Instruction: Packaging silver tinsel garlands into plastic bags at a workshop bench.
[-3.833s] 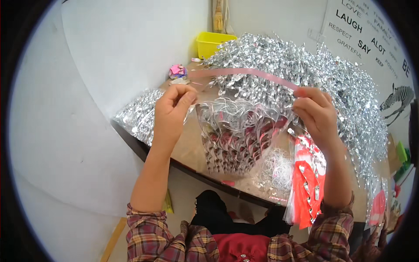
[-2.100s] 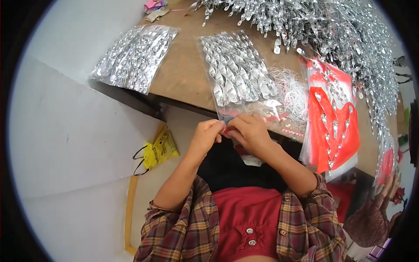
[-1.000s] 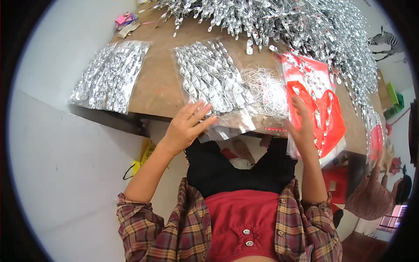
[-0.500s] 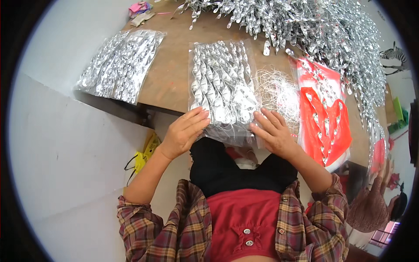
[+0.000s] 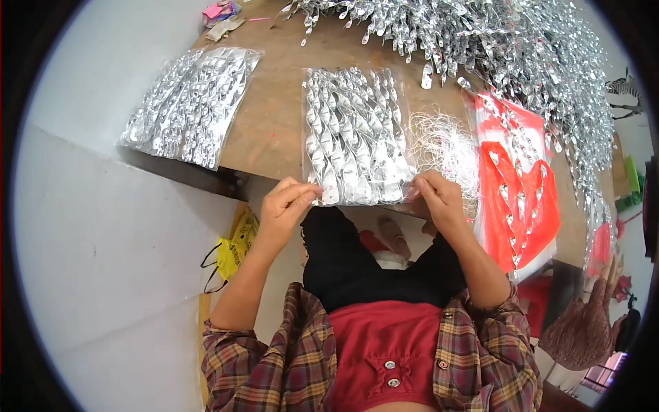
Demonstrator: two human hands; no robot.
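Observation:
A clear bag of silver foil spirals point(image 5: 353, 134) lies on the brown table point(image 5: 274, 130), its near end over the table's front edge. My left hand point(image 5: 288, 206) pinches the bag's near left corner. My right hand point(image 5: 439, 199) pinches its near right corner. Both hands sit at the table's edge, above my lap.
A second filled bag of silver spirals point(image 5: 189, 103) lies at the left of the table. A big heap of loose silver spirals point(image 5: 494, 48) covers the back and right. Red-and-clear packaging point(image 5: 518, 185) and a tangle of white thread point(image 5: 443, 147) lie to the right. A yellow bag point(image 5: 233, 244) is on the floor.
My hands slid from flat on the bag's near end to pinching its two near corners. The bag stays on the table.

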